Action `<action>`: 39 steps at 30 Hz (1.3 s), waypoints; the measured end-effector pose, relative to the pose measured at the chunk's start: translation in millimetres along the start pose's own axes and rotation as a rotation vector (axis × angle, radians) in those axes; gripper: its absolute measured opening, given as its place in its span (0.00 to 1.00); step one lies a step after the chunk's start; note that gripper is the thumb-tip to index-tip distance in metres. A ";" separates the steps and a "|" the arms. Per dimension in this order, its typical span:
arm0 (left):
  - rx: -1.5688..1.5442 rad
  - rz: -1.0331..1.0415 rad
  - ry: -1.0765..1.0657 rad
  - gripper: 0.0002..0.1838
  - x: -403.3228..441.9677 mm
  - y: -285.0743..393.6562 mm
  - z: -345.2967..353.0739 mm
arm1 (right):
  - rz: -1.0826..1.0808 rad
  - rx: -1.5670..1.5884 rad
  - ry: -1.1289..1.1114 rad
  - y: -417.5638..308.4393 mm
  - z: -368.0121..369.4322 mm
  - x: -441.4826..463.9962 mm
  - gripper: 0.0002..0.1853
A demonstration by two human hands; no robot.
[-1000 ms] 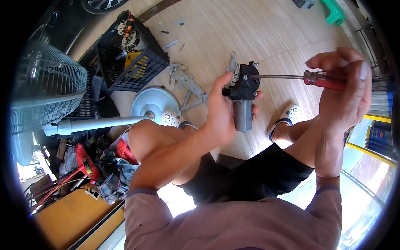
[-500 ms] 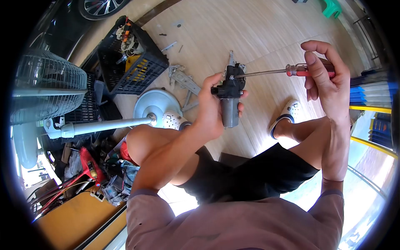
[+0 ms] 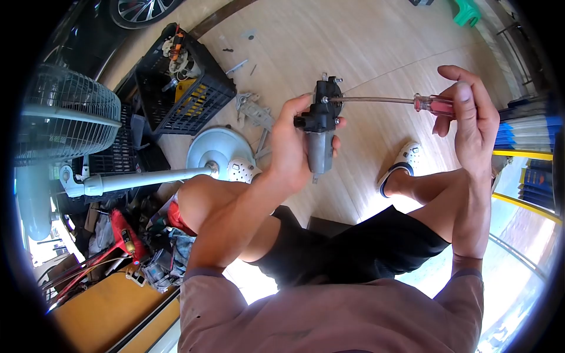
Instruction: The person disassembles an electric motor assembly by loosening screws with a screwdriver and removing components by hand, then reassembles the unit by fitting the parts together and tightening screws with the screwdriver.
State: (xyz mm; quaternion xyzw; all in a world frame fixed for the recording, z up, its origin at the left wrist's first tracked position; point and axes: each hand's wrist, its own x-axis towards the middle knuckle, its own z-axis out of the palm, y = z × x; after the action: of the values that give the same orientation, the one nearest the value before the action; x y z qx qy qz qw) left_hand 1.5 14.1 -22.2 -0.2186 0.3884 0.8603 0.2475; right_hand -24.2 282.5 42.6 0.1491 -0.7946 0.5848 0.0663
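Note:
A small electric motor (image 3: pixel 321 150), with a silver-grey can and a black gear housing on top, is held upright in my left hand (image 3: pixel 287 144). My fingers wrap behind it and some fingertips show on its right side. My right hand (image 3: pixel 475 126) grips a screwdriver (image 3: pixel 434 105) by its clear red handle, between thumb and fingers. The long shaft runs nearly level to the left. Its tip meets the housing at a screw near the upper part; whether it sits in the screw's slot I cannot tell.
A black plastic crate (image 3: pixel 185 88) of parts stands at the upper left. A fan (image 3: pixel 70 115) lies beside it with its round base (image 3: pixel 220 150) near my left foot. A metal bracket (image 3: pixel 254 112) lies on the floor. Shelves with blue packets (image 3: pixel 527 132) line the right side.
The motor has shifted slightly left and turned in my left hand. My right hand has moved a little right with the screwdriver, whose shaft now tilts slightly the other way.

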 end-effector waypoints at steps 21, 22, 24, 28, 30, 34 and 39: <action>-0.025 -0.084 0.073 0.27 2.8 -5.6 5.2 | -0.236 0.003 0.108 5.5 18.9 9.5 0.17; -0.020 -0.080 0.076 0.27 3.2 -5.5 4.8 | -0.241 -0.011 0.058 8.4 12.9 8.6 0.17; -0.016 -0.075 0.078 0.27 3.3 -4.9 4.3 | -0.173 0.006 -0.015 8.0 6.8 6.6 0.17; -0.029 -0.081 0.063 0.27 2.4 -3.3 5.4 | -0.051 0.084 0.021 0.2 10.0 3.5 0.16; -0.041 -0.092 0.060 0.28 1.7 -3.0 5.9 | -0.155 0.052 0.081 0.0 18.2 4.8 0.15; -0.039 -0.095 0.049 0.31 2.8 -3.7 2.8 | -0.232 0.068 0.025 4.4 11.8 6.0 0.14; -0.014 -0.083 0.043 0.33 1.7 -4.4 3.6 | -0.109 0.069 0.080 -0.2 11.5 4.7 0.16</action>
State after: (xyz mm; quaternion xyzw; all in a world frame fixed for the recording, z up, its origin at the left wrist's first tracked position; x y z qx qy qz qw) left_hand 2.0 19.9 -23.5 -0.2548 0.3781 0.8472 0.2728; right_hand -27.8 270.8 40.6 0.1708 -0.7614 0.6129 0.1245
